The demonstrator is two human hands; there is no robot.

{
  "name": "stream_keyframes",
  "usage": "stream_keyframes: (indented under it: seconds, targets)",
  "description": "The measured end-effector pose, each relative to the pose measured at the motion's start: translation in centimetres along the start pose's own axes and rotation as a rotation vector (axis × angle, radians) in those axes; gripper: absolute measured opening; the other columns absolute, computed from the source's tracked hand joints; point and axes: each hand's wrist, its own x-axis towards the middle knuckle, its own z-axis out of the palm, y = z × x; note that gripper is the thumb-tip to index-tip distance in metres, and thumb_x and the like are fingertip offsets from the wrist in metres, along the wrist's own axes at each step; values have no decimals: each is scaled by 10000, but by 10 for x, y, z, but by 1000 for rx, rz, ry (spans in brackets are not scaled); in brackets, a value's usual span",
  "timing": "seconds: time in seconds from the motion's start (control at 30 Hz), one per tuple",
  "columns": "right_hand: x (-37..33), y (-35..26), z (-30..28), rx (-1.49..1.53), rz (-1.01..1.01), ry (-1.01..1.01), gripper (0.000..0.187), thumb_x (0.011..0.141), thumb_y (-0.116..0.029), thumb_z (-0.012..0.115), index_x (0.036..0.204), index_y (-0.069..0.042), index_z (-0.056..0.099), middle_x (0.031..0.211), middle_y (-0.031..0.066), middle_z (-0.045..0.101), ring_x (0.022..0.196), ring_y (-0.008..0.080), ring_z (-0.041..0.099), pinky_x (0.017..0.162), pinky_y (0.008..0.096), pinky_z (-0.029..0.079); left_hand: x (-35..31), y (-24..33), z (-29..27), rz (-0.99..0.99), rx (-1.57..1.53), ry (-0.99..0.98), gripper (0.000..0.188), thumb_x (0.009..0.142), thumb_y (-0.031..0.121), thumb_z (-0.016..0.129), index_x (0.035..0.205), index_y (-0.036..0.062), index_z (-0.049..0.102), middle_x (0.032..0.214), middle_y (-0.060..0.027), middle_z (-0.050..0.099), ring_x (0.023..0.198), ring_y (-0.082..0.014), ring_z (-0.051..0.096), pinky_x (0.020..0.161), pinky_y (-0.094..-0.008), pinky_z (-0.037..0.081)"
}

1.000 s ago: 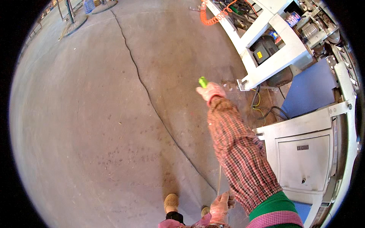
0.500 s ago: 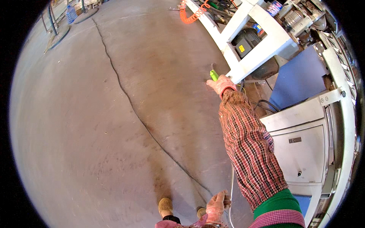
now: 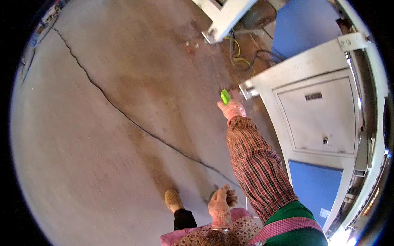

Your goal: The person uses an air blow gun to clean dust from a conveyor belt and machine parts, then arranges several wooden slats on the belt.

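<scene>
Two gloved hands show in the head view, and no container with visible contents; the grey metal cabinet (image 3: pixel 316 115) on the right has its panel door shut, with blue panels (image 3: pixel 303 28) beyond and below it.

The right hand (image 3: pixel 232 110), in a pinkish knit glove, is stretched far forward on a straight arm in a red checked sleeve (image 3: pixel 256 164). Its fingers are clamped around a small bright green object (image 3: pixel 225 96), which sticks up out of the fist just left of the cabinet's near corner, above the concrete floor (image 3: pixel 102 143). What the green thing is cannot be told.

The left hand (image 3: pixel 219 203), gloved alike, hangs low near the body with its fingers loosely spread and nothing clearly in them; a thin pale cord (image 3: pixel 246 201) runs just right of it. A tan shoe (image 3: pixel 173 200) stands on the floor to its left.

Against half a second ago, the white machine frame (image 3: pixel 223 18) has slid toward the far edge, the cabinet fills more of the right side, and the long floor crack (image 3: pixel 123 115) lies further left.
</scene>
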Motion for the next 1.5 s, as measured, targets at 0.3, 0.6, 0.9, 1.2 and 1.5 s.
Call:
stream_keyframes:
  seconds: [0.3,0.6,0.9,1.2,1.5]
  targets:
    - [-44,97,64,126,187,-75,603,836,-539,601,1034,24,682,841,228,703,747,346,714,708,447,566,33,117,-54,135,311,121,362,954,357,620,1012,3,667,800,-95,688,574,-159,606,531,-275,492]
    - [-158,138,21,168,657,-191,532,776,-497,613,973,-18,734,997,245,700,1000,370,676,843,459,540,-37,276,-82,35,630,69,282,963,334,599,1044,82,696,832,-18,662,687,-102,579,616,-271,478]
    - [-257,242,-13,86,659,-241,522,808,-513,656,1120,-97,694,1111,124,704,1007,300,684,840,414,551,-78,250,-92,4,682,-98,328,940,316,631,1159,74,663,967,-49,663,860,-226,635,766,-366,539]
    - [-278,86,-174,344,-125,32,575,859,-553,629,1094,-30,591,894,158,704,836,321,708,739,429,562,-95,209,-97,240,982,-153,287,916,286,665,1010,18,709,830,-99,714,609,-155,640,533,-262,487]
    - [-265,90,-312,609,135,346,625,847,-614,573,1134,-71,692,1089,151,706,989,268,693,842,402,552,-108,166,-211,357,1009,-197,337,953,281,594,1096,-13,674,886,-159,716,680,-231,680,592,-347,580]
